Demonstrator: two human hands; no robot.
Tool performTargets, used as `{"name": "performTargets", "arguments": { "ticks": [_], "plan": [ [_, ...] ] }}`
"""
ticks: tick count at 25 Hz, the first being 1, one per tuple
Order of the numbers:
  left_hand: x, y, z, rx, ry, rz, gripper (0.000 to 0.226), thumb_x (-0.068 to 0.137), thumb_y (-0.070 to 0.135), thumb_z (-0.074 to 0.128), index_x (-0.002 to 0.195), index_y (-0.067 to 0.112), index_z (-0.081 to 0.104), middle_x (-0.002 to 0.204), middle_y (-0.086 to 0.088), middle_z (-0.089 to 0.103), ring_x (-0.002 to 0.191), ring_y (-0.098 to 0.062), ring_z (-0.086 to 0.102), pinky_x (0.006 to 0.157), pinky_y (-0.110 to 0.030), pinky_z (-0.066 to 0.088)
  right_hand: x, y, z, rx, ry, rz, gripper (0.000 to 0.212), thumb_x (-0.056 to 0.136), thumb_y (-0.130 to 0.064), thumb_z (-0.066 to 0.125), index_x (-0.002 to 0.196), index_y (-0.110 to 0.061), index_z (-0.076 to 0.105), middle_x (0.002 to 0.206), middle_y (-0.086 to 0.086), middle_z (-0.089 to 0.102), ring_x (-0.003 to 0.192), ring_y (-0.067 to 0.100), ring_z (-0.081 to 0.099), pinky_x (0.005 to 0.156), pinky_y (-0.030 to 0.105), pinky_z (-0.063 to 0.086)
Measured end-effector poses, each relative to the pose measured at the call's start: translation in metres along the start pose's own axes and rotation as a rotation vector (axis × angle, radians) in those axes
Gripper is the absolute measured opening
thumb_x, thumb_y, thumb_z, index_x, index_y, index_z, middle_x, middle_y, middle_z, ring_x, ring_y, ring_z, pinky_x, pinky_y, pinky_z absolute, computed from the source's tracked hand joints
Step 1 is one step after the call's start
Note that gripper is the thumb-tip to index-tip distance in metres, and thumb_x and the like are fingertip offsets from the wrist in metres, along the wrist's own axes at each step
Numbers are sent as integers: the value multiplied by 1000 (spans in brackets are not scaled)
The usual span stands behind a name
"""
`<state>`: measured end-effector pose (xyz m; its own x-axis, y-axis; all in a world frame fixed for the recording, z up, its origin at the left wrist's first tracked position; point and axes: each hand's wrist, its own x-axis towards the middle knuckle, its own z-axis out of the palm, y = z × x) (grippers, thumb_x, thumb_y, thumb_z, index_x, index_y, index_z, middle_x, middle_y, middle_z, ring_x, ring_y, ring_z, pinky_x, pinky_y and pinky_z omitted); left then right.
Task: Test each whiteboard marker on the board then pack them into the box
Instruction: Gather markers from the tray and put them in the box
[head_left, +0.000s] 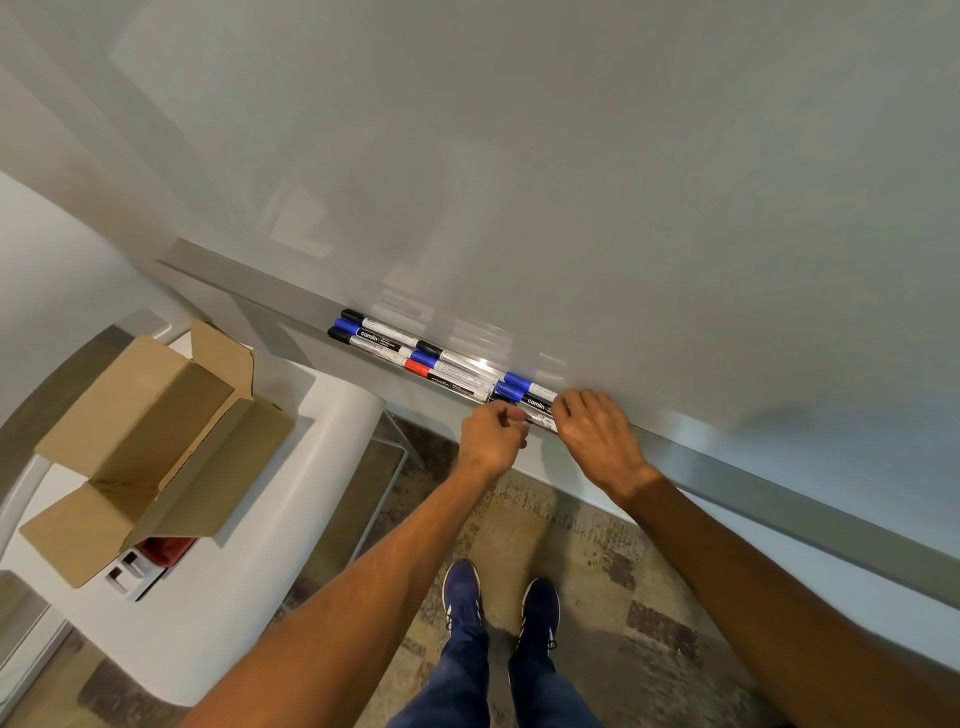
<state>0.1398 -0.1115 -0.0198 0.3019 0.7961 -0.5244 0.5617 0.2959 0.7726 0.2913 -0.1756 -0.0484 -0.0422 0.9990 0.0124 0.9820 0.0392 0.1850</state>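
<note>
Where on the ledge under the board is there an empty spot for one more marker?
The ledge is bare left of the markers, up to its end, and again right of the right hand. The middle is crowded: markers packed together, and the left hand beside them.

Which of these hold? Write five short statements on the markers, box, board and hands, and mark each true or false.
1. The cardboard box stands open on a white surface to the person's left. True.
2. The whiteboard is covered in red scribbles. False: no marks show on it.
3. The left hand and right hand both hold a marker at the right end of the row on the tray. True.
4. Every marker cap is blue. False: there are black and blue caps, and one red cap.
5. The left hand reaches into the box. False: it is at the tray.
</note>
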Motion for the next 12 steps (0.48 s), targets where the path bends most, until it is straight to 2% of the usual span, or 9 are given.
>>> {"name": "performTargets", "arguments": {
  "ticks": [3,6,8,10,12],
  "plan": [
    [-1,0,1,164,8,76,22,98,13,61,120,10,65,112,-7,70,95,-14,67,91,-27,56,0,1,4,-62,-39,-38,35,75,-14,83,104,-2,65,92,17,66,82,27,61,69,37,53],
    [-2,-2,1,364,-9,188,33,100,16,58,133,13,58,120,-7,68,96,-12,64,92,-26,52,1,0,4,-63,-60,-39,36,77,-14,82,106,-2,65,95,17,64,86,27,60,69,36,53],
    [-2,-5,2,502,-39,255,46,101,19,56,146,17,47,128,-8,65,107,-18,65,99,-33,52,2,0,4,-61,-67,-37,36,80,-15,79,110,-1,64,98,16,62,89,26,59,70,36,53],
    [-2,-8,1,643,-71,294,56,102,24,55,154,21,35,139,-9,57,119,-23,60,104,-41,50,1,0,5,-31,-69,-23,38,83,-19,76,114,-2,63,103,16,62,92,26,59,73,35,53],
    [-2,-15,0,850,-22,372,61,102,34,51,156,21,26,148,-11,42,130,-25,47,109,-41,43,-2,-1,6,13,-33,-13,39,83,-20,74,117,-3,63,105,15,62,94,26,58,75,36,53]
  ]
}}
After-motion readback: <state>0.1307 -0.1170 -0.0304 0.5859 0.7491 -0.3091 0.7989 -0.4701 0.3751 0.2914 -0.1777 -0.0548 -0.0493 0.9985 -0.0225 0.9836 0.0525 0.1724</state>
